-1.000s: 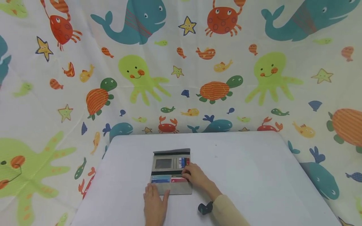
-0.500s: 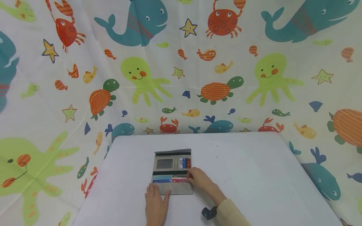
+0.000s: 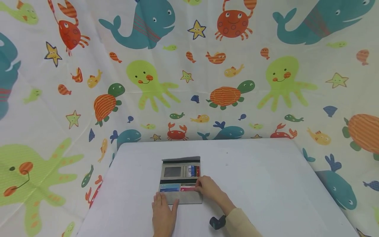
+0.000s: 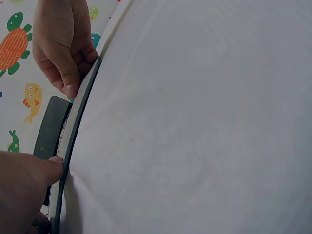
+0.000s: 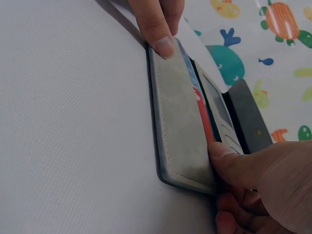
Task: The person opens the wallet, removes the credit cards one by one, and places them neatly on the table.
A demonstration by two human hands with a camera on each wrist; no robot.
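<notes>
A grey bifold wallet (image 3: 187, 198) lies unfolded on the white table. Its near pocket holds a blue card (image 3: 169, 188) on the left and a red card (image 3: 186, 189) on the right. At the wallet's near left corner rests my left hand (image 3: 164, 212), fingers extended and thumb spread; the right wrist view shows that thumb pressing the pocket (image 5: 180, 112). My right hand (image 3: 209, 188) pinches the red card's right end between thumb and fingers, with the other fingers curled beside the wallet. The gripped end is covered.
More cards (image 3: 193, 171) stand in slots on the wallet's far half, right of a clear window (image 3: 172, 171). A small dark object (image 3: 217, 223) sits by my right sleeve. Behind the white table (image 3: 260, 184) hangs a sea-animal curtain (image 3: 251, 121).
My right hand has shifted slightly right and toward me along the red card, uncovering the slotted cards' right side. The left hand stays at the wallet's corner. The whole view shifted slightly.
</notes>
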